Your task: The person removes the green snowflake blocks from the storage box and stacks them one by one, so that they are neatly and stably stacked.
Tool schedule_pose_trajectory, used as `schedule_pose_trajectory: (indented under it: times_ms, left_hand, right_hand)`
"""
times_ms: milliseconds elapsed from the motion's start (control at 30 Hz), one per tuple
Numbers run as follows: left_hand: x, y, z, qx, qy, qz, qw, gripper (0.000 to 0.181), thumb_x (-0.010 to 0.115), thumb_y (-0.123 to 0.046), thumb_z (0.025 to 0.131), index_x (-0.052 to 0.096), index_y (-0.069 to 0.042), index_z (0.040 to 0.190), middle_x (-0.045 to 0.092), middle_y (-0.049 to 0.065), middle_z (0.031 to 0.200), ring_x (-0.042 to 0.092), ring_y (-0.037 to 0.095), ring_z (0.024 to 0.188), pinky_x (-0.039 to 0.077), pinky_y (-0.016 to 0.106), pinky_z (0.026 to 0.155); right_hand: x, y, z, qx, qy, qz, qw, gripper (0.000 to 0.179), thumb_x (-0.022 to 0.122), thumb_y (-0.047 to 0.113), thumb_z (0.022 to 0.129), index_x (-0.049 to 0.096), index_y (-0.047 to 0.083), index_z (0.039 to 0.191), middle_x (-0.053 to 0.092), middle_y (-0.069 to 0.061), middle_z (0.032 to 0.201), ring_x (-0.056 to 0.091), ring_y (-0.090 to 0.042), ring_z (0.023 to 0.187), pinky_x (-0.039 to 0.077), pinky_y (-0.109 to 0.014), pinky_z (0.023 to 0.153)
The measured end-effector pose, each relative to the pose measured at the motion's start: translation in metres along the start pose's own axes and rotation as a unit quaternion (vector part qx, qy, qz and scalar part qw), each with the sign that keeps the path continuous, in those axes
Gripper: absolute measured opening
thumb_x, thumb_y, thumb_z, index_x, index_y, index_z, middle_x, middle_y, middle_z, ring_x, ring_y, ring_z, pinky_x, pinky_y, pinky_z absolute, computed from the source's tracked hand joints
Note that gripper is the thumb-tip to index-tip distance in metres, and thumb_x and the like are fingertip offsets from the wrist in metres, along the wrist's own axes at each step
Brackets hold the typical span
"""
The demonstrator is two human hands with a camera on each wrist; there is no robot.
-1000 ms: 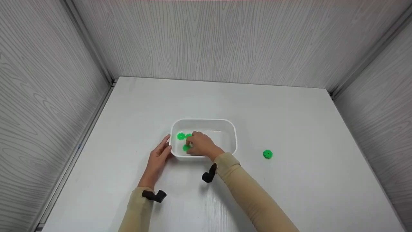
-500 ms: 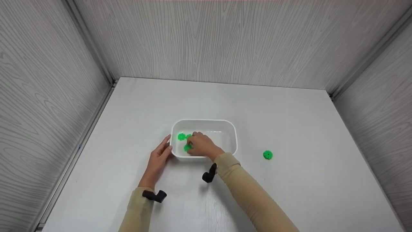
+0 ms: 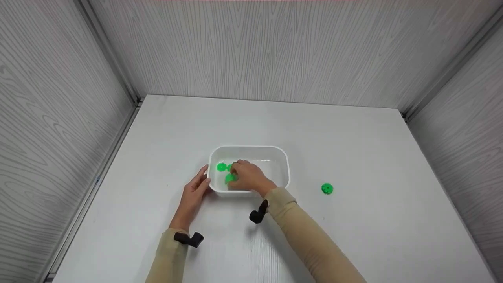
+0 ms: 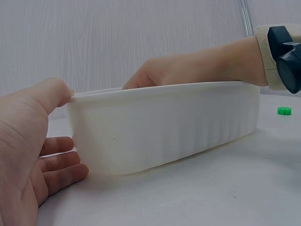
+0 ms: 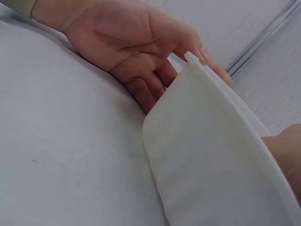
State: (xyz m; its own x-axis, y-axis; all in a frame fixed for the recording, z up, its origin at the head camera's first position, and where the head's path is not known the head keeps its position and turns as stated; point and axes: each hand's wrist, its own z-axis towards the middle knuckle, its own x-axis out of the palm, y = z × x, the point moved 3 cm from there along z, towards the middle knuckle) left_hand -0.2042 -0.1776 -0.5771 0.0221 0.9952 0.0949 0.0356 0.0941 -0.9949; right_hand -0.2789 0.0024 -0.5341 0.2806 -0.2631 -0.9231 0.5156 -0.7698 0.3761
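Note:
In the head view a white rectangular tub (image 3: 248, 147) stands on the table. My left hand (image 3: 193, 193) stays at its left end; in the left wrist view the thumb rests on the rim and the other fingers lie by the end wall (image 4: 141, 127). My right hand (image 3: 249, 177) reaches inside the tub and pinches a green notched plastic disc (image 3: 230, 179), partly covered by the fingers. Just beyond lies another green disc (image 3: 221, 167), next to a further green piece (image 3: 229, 168) half hidden by that hand. Tub walls hide the right fingertips in both wrist views.
A single green notched disc (image 3: 327, 188) lies on the white table (image 3: 365, 157) to the right of the tub. Pale wood-grain panels (image 3: 267, 51) enclose the table at the back and both sides. Each wrist wears a black camera mount (image 3: 189, 239).
My right hand has shifted slightly to the right inside the tub, and the pinched green disc has moved a little with it and looks tilted. The left hand and tub have stayed put.

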Motion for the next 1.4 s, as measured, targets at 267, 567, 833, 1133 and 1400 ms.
schedule_pose_trajectory:
  times_ms: [267,567,833,1133,1400]
  left_hand:
    - [0.0,0.0,0.001,0.003,-0.008,0.0,1.0,0.049,0.057,-0.033,0.093,0.043,-0.032,0.139,0.052,0.01,0.132,0.051,0.021,0.118,0.044,0.033,0.095]
    - [-0.001,0.002,0.002,-0.001,-0.016,0.011,0.9998,0.049,0.058,-0.037,0.092,0.043,-0.036,0.138,0.053,0.008,0.131,0.05,0.018,0.119,0.044,0.027,0.094]
    - [-0.001,0.002,0.002,0.004,-0.013,0.016,0.9998,0.048,0.056,-0.034,0.093,0.042,-0.033,0.14,0.052,0.009,0.132,0.05,0.02,0.119,0.044,0.028,0.094]
    - [0.0,0.006,0.004,0.003,-0.001,-0.005,1.0,0.046,0.053,-0.025,0.096,0.041,-0.032,0.141,0.049,0.009,0.134,0.048,0.022,0.121,0.044,0.028,0.095]
    - [-0.001,0.004,0.004,-0.005,0.0,-0.006,1.0,0.047,0.055,-0.028,0.095,0.042,-0.032,0.14,0.05,0.01,0.134,0.048,0.022,0.121,0.042,0.03,0.097]
  right_hand:
    - [-0.01,-0.007,-0.012,-0.021,-0.039,0.053,0.9976,0.03,0.067,0.032,0.078,0.06,0.011,0.099,0.058,0.001,0.089,0.052,-0.014,0.079,0.046,-0.028,0.07]
    - [-0.028,-0.017,-0.028,-0.033,-0.078,0.098,0.9916,0.029,0.065,0.031,0.077,0.06,0.012,0.098,0.058,0.0,0.087,0.052,-0.013,0.078,0.045,-0.028,0.067]
    - [-0.037,-0.027,-0.047,-0.072,-0.132,0.117,0.9818,0.025,0.064,0.03,0.078,0.059,0.012,0.095,0.057,0.0,0.085,0.05,-0.012,0.077,0.044,-0.027,0.066]
    - [-0.047,-0.04,-0.079,-0.104,-0.181,0.159,0.965,0.024,0.068,0.022,0.08,0.057,0.01,0.096,0.057,-0.004,0.086,0.054,-0.019,0.078,0.045,-0.03,0.069]
    - [-0.046,-0.056,-0.101,-0.089,-0.2,0.18,0.9589,0.023,0.069,0.018,0.078,0.056,0.009,0.096,0.056,-0.001,0.088,0.055,-0.021,0.079,0.049,-0.037,0.071]
